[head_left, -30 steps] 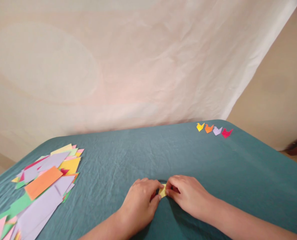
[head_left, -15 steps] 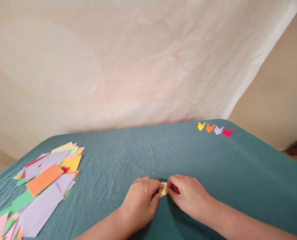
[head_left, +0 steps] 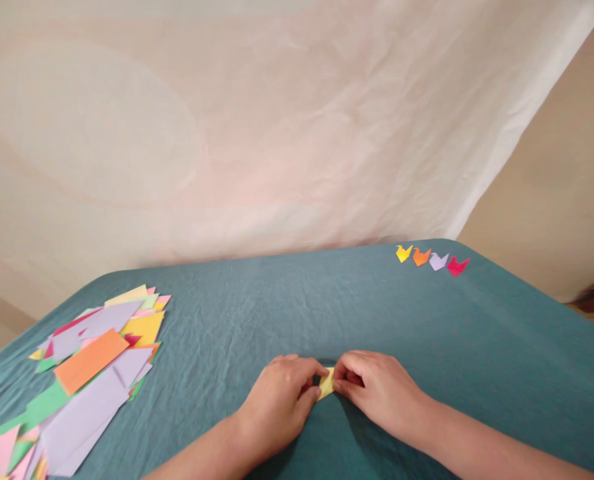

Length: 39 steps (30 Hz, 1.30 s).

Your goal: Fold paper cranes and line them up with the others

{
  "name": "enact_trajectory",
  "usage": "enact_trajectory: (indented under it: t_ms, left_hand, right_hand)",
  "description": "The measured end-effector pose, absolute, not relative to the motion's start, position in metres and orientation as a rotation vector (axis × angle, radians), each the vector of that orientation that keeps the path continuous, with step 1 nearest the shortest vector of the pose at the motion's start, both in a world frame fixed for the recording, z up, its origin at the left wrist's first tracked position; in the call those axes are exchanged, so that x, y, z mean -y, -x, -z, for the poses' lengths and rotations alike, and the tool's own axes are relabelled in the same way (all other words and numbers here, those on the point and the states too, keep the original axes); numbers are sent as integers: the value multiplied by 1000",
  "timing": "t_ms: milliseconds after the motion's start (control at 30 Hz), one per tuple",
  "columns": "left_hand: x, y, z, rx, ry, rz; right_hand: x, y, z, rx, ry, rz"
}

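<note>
A small piece of pale yellow paper is between my two hands at the front middle of the table, partly hidden by the fingers. My left hand pinches its left side, with thumb and forefinger at two separate spots along the edge. On the other side, my right hand has thumb and fingertips closed on the paper's right edge. How the paper is folded is too small to make out.
Loose coloured paper sheets lie in a heap on the left. Small folded paper birds in yellow, orange, lilac and crimson line the far right of the teal-covered table. A pale cloth hangs behind.
My left thumb has shifted slightly down and left, so a little more of the yellow paper shows. My right hand stays almost in place.
</note>
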<state>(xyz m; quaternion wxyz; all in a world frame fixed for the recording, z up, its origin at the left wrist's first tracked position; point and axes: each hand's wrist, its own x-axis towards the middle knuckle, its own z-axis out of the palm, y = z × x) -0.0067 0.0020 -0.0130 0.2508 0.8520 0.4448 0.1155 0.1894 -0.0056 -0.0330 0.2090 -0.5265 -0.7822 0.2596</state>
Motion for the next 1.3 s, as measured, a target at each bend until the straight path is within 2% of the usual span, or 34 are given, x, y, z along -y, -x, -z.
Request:
enact_trajectory:
  t_ms: [1300]
  left_hand:
    - [5, -8, 12, -1356, -2498, -132]
  right_hand:
    - [6, -187, 25, 2275, 1486, -663]
